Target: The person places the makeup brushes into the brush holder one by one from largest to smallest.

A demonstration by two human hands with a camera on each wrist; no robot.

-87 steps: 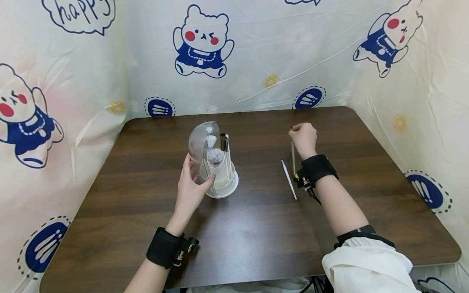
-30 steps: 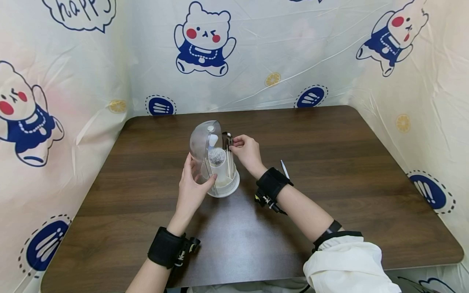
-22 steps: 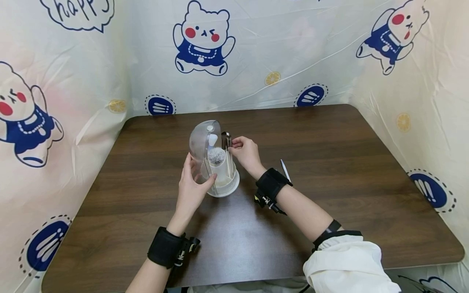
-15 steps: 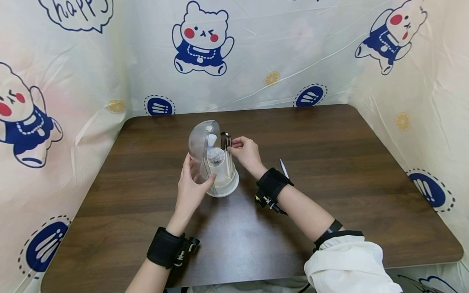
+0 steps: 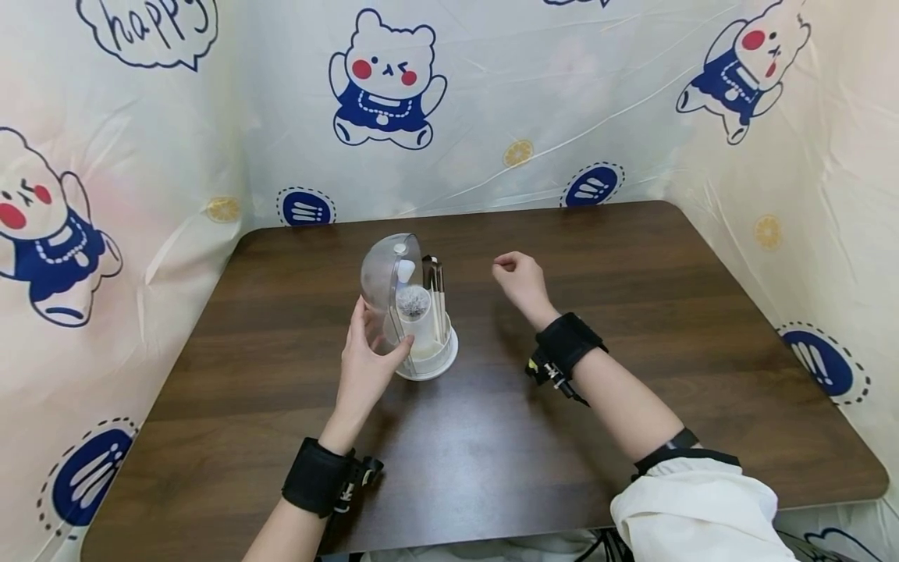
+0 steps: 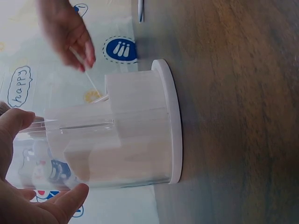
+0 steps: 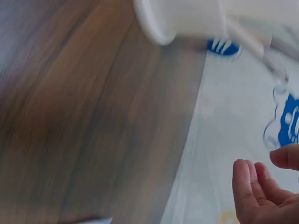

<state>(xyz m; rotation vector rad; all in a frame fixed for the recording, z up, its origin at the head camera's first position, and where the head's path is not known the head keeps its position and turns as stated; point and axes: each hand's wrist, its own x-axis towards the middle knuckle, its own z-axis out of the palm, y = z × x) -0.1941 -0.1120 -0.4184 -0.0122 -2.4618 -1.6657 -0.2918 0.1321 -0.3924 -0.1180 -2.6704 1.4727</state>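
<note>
I see my left hand (image 5: 365, 367) wrapped around the clear domed cover (image 5: 385, 285) of the brush holder (image 5: 421, 343), thumb on the near side and fingers curled round the wall at its 9 o'clock side. The holder stands upright on the bench (image 5: 492, 437), a little left of the middle. In the left wrist view the same hand (image 6: 28, 196) cups the clear cover (image 6: 93, 149), and the holder's white base (image 6: 173, 121) sits flat on the wood.

Inside the holder, a fluffy grey brush head (image 5: 413, 299) sits in the middle cup, and several slim brushes (image 5: 435, 293) stand upright at its 3 o'clock side.

My right hand (image 5: 518, 277) hangs above the bench at 3 o'clock from the holder, near it but apart, fingers loosely curled and holding nothing. The right wrist view is blurred; it shows only curled fingertips (image 7: 254, 196) with nothing between them.

A white stick (image 6: 140, 10) lies on the bench beyond the holder, visible only from the left wrist.
</note>
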